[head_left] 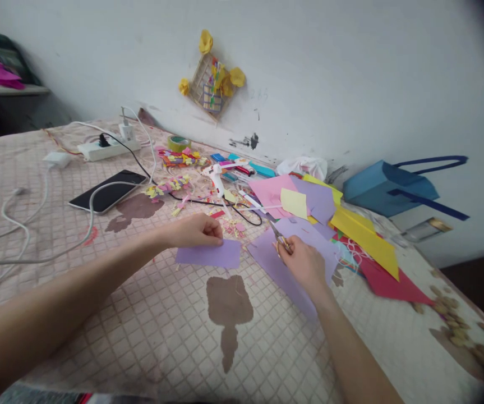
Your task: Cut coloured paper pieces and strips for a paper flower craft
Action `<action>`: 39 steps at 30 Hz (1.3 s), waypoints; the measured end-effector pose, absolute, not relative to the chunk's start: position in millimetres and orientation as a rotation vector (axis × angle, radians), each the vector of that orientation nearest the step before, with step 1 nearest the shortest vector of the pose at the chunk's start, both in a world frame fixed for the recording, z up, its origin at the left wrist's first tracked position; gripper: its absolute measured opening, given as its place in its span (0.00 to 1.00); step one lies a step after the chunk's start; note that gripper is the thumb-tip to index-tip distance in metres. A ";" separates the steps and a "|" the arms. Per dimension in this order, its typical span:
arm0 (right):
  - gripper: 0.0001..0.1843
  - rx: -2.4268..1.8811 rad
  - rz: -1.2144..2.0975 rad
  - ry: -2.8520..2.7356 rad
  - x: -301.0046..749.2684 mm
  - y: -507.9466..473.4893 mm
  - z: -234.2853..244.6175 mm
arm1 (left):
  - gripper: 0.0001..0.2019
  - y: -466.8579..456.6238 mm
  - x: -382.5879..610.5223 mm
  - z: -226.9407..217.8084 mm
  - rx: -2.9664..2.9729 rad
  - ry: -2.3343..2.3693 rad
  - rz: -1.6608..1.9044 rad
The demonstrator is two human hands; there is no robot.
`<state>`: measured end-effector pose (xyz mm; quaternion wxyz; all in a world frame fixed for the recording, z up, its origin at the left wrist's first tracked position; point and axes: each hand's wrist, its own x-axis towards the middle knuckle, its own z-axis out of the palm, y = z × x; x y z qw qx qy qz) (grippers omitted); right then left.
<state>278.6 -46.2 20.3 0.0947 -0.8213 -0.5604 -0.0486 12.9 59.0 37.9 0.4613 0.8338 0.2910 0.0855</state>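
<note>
My left hand (205, 229) pinches the upper edge of a small purple paper rectangle (208, 256) just above the checked cloth. In my right hand (303, 261) is a pair of scissors (281, 240), fingers wrapped round the handles and blades pointing away to the upper left. Beneath that hand lies a larger purple paper sheet (267, 259). Beyond both hands a white glue gun (217, 178) stands with its black cord trailing across the cloth. Small paper scraps (234, 227) are scattered between my hands.
Coloured papers (365, 235) and a blue bag (388, 188) are on the right. At the left lie a black tablet (107, 191), white cables and a power strip (109, 148). Green tape (179, 143) and bundles of paper flowers (168, 187) sit further back, near the wall.
</note>
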 end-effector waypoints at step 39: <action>0.13 -2.333 -0.170 -1.624 318.1 -36.7 2.4 | 0.12 59.9 12.6 27.4 1.848 0.767 0.143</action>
